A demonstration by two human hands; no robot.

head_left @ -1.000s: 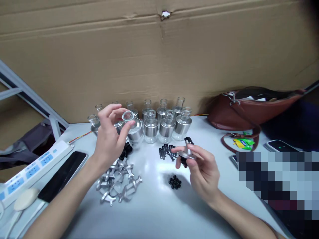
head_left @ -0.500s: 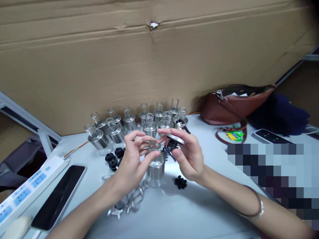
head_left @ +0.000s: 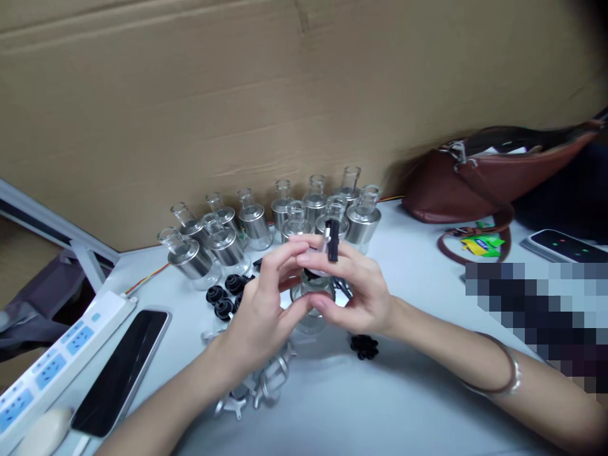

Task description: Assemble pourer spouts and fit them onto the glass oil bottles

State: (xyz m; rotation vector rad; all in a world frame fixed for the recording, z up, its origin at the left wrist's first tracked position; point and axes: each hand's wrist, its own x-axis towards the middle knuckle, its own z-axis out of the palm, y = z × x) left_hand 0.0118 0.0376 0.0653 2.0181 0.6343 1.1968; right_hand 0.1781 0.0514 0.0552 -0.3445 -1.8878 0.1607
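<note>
A clear glass bottle (head_left: 311, 324) with a metal sleeve stands upright on the table in front of me. My right hand (head_left: 363, 292) curls around a pourer top (head_left: 332, 240), with its black lever and silver part showing above my fingers. This top is at the bottle's mouth; how deep it sits is hidden. My left hand (head_left: 268, 294) wraps around the neck from the other side, thumb and fingers bent, close to the right fingertips. Black ribbed stoppers (head_left: 224, 299) and silver pronged metal pieces (head_left: 273, 377) lie beside my left hand. Small black knobs (head_left: 364, 346) are clustered below the right.
Several similar sleeved bottles (head_left: 190, 258) stand behind, before a cardboard wall (head_left: 285, 95). At left lie a phone (head_left: 121, 373) and power strip (head_left: 52, 367). A brown bag (head_left: 441, 187) with its strap sits at back right, near a dark device (head_left: 563, 246).
My right hand has brought the pourer top left onto the bottle's mouth, turning it upright. Both hands are now closed around the neck. The view has shifted slightly.
</note>
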